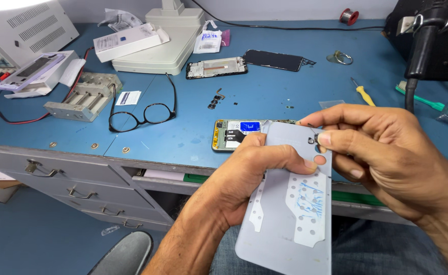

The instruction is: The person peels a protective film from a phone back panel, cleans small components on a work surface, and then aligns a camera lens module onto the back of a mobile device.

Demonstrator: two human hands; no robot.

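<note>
Spreading out under everything is the blue worktop (285, 91), and you can place the rest from the opened phone body (236, 134) lying flat near its front edge, circuit board up.

Beyond that phone body, toward the back wall, sits a cream-coloured machine base (157, 53) with a white box (127, 40) leaning on it. Left of the phone body lie a grey metal clamp jig (84, 97) and a pair of black-rimmed glasses (145, 112). Behind the phone body rest a bare phone frame (216, 67) and a dark screen panel (275, 60), side by side. To its right and farther back lies a yellow-handled screwdriver (364, 94).

In front of the phone body, off the worktop and over your lap, you hold a pale grey phone back cover (290, 203), inner side toward you, tilted. Your left hand (244, 178) wraps its left edge, thumb pressed across the inner face. Your right hand (382, 153) is at the cover's top corner, its fingers (331, 138) pinched narrow at the camera cut-out (313, 140); whether they grip a small part there, you cannot tell.
</note>
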